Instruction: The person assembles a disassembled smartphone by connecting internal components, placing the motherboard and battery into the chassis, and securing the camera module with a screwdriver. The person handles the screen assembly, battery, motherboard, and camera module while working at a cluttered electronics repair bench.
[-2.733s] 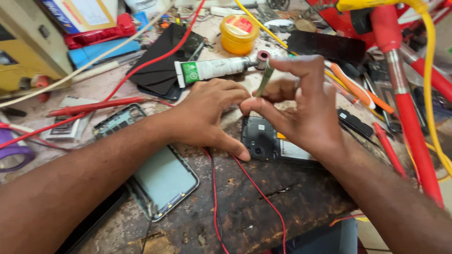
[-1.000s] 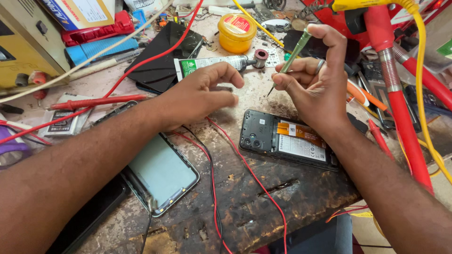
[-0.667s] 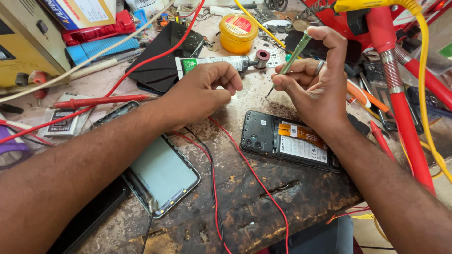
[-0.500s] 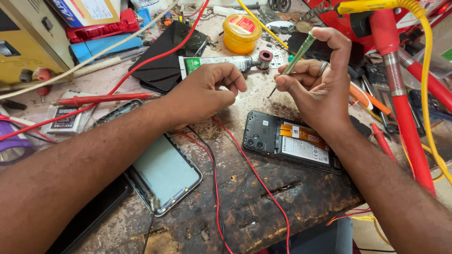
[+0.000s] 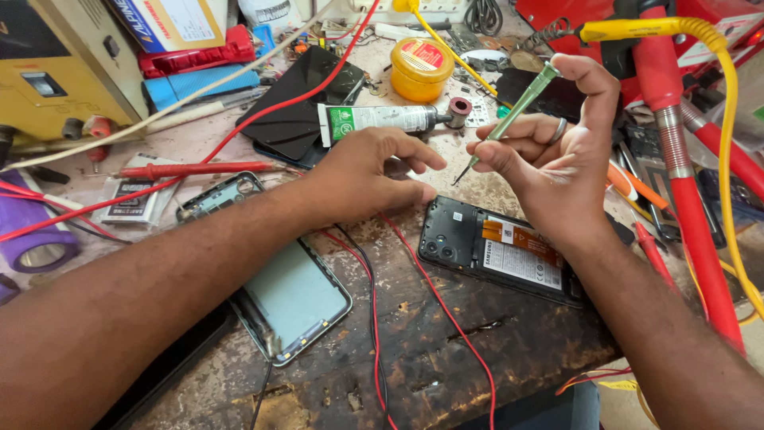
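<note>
While the right hand (image 5: 561, 171) sits right of centre in the frame, its thumb and fingers pinch a slim green screwdriver (image 5: 509, 119) that slants from the raised thumb in the upper right down to a dark tip near the middle of the frame. The left hand (image 5: 370, 175) lies at centre, palm down on the worn wooden bench (image 5: 446, 350), fingers curled and drawn loosely together, their tips just short of the screwdriver's tip; whether they pinch anything cannot be told. Below the right hand, at centre right, an opened phone (image 5: 497, 248) lies with its back cover off, showing its camera cluster and labelled battery. A pale green back cover (image 5: 278, 287) rests in the lower left, partly under the left forearm. 2 thin red wires (image 5: 446, 310) run down the bench between the cover and the phone. Above the left hand lies a white and green glue tube (image 5: 382, 119), with a round yellow tin (image 5: 422, 70) at upper centre. A thick red hose (image 5: 684, 215) runs down the right edge.
</note>
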